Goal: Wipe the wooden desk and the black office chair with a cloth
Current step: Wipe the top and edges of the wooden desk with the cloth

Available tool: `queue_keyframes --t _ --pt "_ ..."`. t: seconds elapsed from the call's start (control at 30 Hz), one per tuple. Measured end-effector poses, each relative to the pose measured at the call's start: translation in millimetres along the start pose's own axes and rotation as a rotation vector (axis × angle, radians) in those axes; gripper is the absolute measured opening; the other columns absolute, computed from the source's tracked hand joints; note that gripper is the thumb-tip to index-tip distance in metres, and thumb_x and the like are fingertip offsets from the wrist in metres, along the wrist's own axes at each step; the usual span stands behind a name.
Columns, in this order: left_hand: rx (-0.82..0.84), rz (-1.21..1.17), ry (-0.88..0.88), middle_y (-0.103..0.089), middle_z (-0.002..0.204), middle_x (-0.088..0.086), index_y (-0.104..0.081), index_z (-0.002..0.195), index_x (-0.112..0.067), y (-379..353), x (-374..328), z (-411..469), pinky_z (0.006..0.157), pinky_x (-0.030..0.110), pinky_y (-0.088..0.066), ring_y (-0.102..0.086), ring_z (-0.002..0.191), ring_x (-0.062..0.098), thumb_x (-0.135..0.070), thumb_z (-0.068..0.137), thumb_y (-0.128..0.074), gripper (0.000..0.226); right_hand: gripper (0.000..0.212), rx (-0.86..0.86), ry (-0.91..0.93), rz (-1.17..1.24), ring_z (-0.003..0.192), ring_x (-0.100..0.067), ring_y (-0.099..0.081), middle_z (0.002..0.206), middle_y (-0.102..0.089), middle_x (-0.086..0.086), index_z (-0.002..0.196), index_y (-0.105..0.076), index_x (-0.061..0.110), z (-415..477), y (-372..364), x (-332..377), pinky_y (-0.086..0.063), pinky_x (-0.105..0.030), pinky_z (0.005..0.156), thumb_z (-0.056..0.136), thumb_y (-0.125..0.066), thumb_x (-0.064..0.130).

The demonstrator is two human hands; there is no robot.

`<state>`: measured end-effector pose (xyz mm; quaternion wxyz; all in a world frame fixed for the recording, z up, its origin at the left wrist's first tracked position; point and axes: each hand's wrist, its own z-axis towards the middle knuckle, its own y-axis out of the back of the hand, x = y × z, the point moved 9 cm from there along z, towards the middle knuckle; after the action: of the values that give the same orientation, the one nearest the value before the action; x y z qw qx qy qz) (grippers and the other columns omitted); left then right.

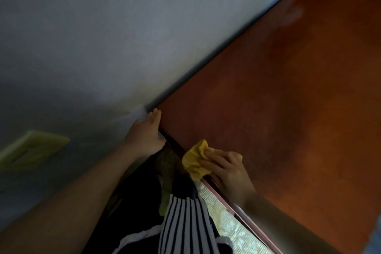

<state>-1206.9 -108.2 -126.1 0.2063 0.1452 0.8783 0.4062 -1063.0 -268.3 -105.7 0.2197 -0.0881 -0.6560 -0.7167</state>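
Note:
The reddish-brown wooden desk (278, 93) fills the right half of the tilted head view. A crumpled yellow cloth (193, 161) lies on the desk's near edge. My right hand (228, 173) presses down on the cloth, its fingers spread over it. My left hand (146, 132) rests flat against the desk's left corner edge, fingers straight. The black office chair is not in view.
A grey-white wall (103, 37) runs along the desk's far edge. A pale green switch plate (33, 148) is on the wall at the left. Below the desk edge are a striped shirt (185, 227) and a light patterned floor (228, 227).

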Motion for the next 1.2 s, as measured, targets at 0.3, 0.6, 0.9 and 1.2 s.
queue_keyframes --t 0.3,0.6,0.9,1.2 --pt "0.078 0.044 -0.05 0.006 0.159 0.006 0.001 0.151 -0.011 8.8 2.4 -0.6 0.116 0.03 -0.017 -0.004 0.146 0.016 -0.02 0.095 -0.044 0.072 0.041 0.115 -0.007 -0.092 0.1 -0.03 -0.063 0.121 -0.065 -0.002 0.111 -0.071 0.018 -9.5 39.4 -59.9 -0.054 -0.046 0.079 0.071 -0.079 0.009" --pt "0.076 0.117 -0.012 0.011 0.158 0.005 0.006 0.151 -0.013 11.2 -1.2 -5.6 0.116 0.039 -0.02 -0.001 0.146 0.015 -0.02 0.095 -0.042 0.074 0.037 0.014 -0.229 -0.143 0.095 -0.044 -0.055 0.121 -0.062 -0.019 0.117 -0.067 0.011 89.8 57.7 -141.4 -0.047 -0.051 0.084 0.081 -0.069 0.001" --pt "0.137 0.111 0.006 0.011 0.158 0.004 0.005 0.151 -0.015 10.3 -0.4 0.3 0.115 0.038 -0.019 -0.002 0.146 0.015 -0.022 0.095 -0.041 0.073 0.042 -0.007 -0.715 -0.151 0.126 -0.037 -0.03 0.148 -0.036 -0.007 0.138 -0.046 0.026 177.2 46.6 -171.1 -0.032 -0.05 0.098 0.098 -0.041 0.014" --pt "-0.097 -0.138 0.041 -0.013 0.158 0.004 -0.015 0.15 -0.014 16.5 5.3 -12.5 0.117 0.037 -0.008 -0.015 0.144 0.016 -0.01 0.092 -0.045 0.066 0.056 0.176 -0.461 -0.232 0.129 -0.037 -0.026 0.154 -0.022 -0.002 0.145 -0.033 0.03 193.9 2.0 -79.8 -0.027 -0.046 0.105 0.095 -0.035 0.004"
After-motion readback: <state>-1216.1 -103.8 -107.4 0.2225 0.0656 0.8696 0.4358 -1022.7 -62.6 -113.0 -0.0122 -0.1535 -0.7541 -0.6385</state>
